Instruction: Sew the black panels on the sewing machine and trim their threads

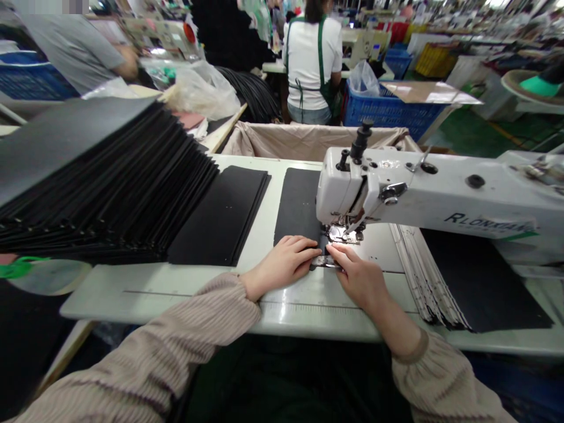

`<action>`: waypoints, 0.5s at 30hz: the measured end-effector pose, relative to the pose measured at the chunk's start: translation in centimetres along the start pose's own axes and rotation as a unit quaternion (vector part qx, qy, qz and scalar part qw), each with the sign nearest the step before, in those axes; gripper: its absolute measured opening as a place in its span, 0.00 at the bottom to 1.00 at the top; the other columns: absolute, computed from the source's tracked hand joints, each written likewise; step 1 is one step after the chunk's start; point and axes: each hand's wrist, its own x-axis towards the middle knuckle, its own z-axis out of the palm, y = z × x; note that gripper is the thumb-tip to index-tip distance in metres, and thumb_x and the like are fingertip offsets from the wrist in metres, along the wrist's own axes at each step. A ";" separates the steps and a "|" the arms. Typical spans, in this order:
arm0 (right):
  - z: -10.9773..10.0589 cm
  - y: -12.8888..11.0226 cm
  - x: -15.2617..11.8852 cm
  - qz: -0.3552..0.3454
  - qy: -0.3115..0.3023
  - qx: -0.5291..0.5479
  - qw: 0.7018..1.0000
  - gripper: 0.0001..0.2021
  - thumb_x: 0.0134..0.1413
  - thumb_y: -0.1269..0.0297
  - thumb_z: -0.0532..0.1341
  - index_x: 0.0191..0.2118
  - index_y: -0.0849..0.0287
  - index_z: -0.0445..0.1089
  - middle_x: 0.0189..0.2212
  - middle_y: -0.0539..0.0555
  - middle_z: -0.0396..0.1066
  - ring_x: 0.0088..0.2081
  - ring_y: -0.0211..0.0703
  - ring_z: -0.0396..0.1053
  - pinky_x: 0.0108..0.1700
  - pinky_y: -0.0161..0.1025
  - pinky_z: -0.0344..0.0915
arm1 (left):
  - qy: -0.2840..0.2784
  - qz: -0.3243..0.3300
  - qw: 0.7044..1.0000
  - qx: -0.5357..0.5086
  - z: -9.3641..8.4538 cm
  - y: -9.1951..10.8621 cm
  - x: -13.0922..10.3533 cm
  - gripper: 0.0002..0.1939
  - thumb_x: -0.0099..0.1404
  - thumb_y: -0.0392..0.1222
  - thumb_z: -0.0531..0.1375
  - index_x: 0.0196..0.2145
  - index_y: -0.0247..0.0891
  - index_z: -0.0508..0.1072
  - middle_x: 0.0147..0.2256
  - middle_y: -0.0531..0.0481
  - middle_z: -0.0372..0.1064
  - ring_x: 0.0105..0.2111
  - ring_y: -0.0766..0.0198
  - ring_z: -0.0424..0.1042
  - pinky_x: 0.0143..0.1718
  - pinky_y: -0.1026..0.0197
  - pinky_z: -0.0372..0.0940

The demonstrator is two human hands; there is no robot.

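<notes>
A black flat panel (297, 202) lies on the sewing machine table, its right edge by the presser foot (346, 235). My left hand (286, 261) rests on the panel's near edge, fingers stretched out and lying flat. My right hand (359, 276) is just in front of the foot, its fingers curled and the index fingertip close to the panel's corner. Between my hands is a small shiny metal tool (325, 262); its right end goes under my right fingers, which seem closed on it. Its exact kind is hard to make out.
The white sewing machine (440, 188) reaches in from the right. A tall stack of black panels (110, 188) stands left, beside a low pile (222, 214). More panels with pale edges (480, 282) lie right. Beyond are a cloth-lined bin (308, 138), a blue crate (388, 111) and co-workers.
</notes>
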 end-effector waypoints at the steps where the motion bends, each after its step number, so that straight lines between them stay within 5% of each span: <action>1: 0.0 0.0 0.0 0.001 0.000 -0.003 1.000 0.28 0.59 0.69 0.55 0.65 0.45 0.57 0.63 0.45 0.60 0.48 0.43 0.72 0.41 0.38 0.72 | 0.003 -0.003 1.000 0.001 0.1 0.0 0.0 0.18 0.70 0.37 0.55 0.55 0.42 0.70 0.55 0.46 0.67 0.55 0.55 0.63 0.56 0.51 0.59; 15: 0.1 0.1 0.1 -0.015 0.016 -0.019 1.000 0.27 0.60 0.68 0.54 0.64 0.48 0.59 0.61 0.50 0.63 0.48 0.45 0.72 0.37 0.37 0.72 | 0.045 -0.016 0.999 -0.006 1.1 -0.5 0.2 0.19 0.71 0.40 0.53 0.58 0.39 0.68 0.59 0.43 0.64 0.60 0.55 0.62 0.62 0.50 0.57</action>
